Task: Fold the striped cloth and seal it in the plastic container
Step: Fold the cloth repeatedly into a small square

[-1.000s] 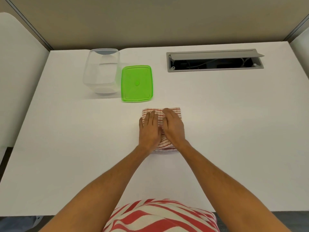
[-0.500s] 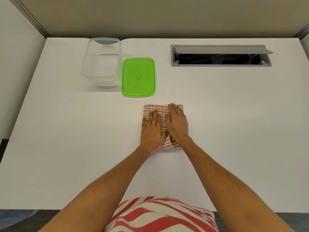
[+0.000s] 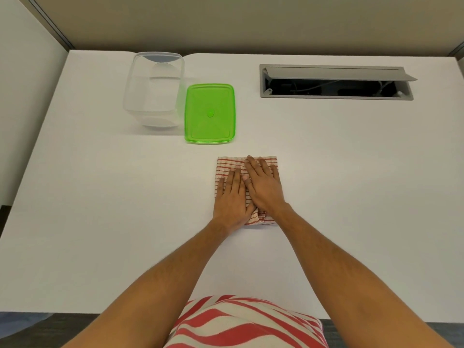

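Bright, even overhead light, no hard hotspots. The white worktop (image 3: 100, 197) is close to clipping but its surface shading survives. Shadows are soft and faint: a pale grey smear around the base of the box (image 3: 153, 89), thin dark lines under the forearms and at the near edge of the cloth (image 3: 226, 167). Mild reflections show on the box walls and a slight sheen on the lid (image 3: 209, 113). Wide-angle distortion bows the worktop edges, and the side panels splay outward. Focus is decent mid-frame and softer at the bottom, where the shirt (image 3: 246, 322) blurs. Cable tray (image 3: 336, 82) interior is near black, detail lost.
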